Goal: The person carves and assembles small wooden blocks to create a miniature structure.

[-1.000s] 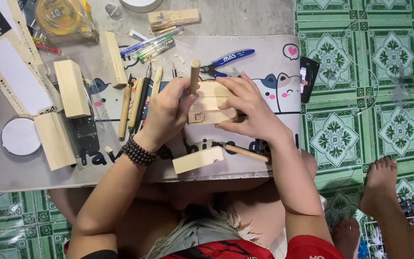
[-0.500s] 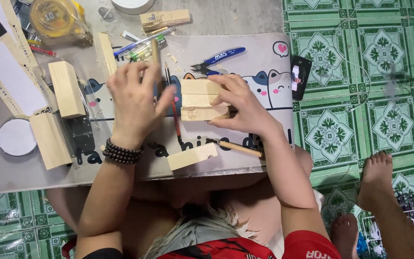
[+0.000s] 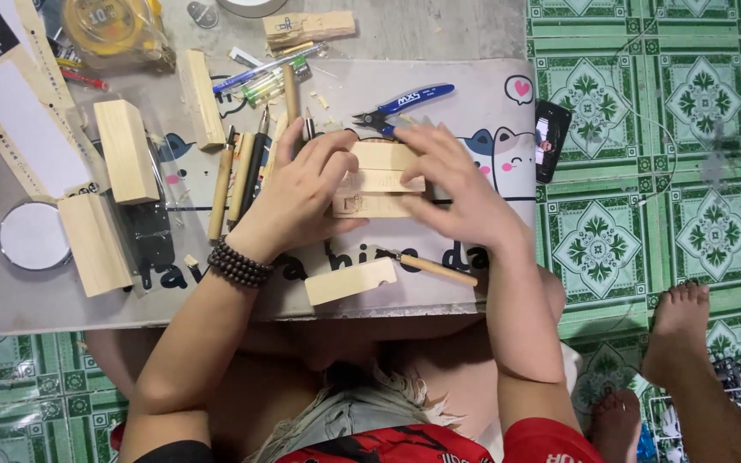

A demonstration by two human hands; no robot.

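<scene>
A stack of three pale rectangular wooden blocks (image 3: 379, 180) is gripped between left hand (image 3: 302, 193) and right hand (image 3: 460, 193); uneven pressure could skew the stack.

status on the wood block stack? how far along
Done: three small wood blocks sit stacked on the mat. In hand: left hand and right hand grip the stack from both sides. Left: a notched block lies loose near the mat's front edge, and two bigger blocks lie unused at the left. Whether the stack is fixed together can't be told.
</scene>
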